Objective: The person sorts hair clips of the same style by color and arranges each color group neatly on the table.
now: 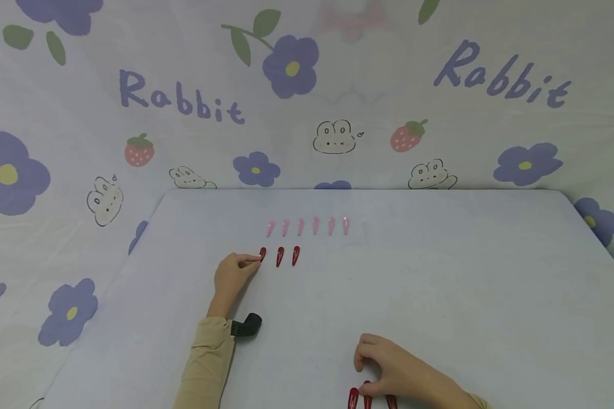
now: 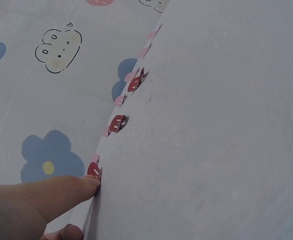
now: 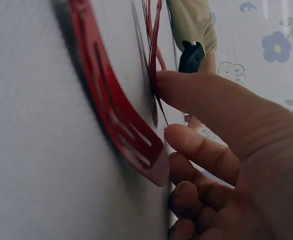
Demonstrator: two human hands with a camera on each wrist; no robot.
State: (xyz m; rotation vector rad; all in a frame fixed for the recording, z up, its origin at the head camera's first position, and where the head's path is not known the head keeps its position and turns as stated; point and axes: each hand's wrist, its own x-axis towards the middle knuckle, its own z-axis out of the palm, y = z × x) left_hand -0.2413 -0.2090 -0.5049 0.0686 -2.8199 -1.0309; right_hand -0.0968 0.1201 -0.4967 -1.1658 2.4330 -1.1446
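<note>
My left hand (image 1: 232, 278) pinches the leftmost red snap hair clip (image 1: 263, 253) of a short row on the white table; in the left wrist view its thumb (image 2: 76, 192) covers that clip's lower part. Two more red clips, a middle one (image 1: 279, 257) and a right one (image 1: 296, 255), lie beside it. Near the front edge of the head view, my right hand (image 1: 396, 366) has its thumb and forefinger at the upper end of a red hair clip (image 1: 367, 395). Another red clip (image 3: 114, 105) lies close by, large in the right wrist view.
Behind the red row, several pink hair clips (image 1: 315, 225) stand in a line on the white table (image 1: 440, 272). A red clip (image 1: 353, 397) and one partly under the right hand (image 1: 391, 402) lie at the front. A patterned cloth (image 1: 368, 74) hangs behind the table.
</note>
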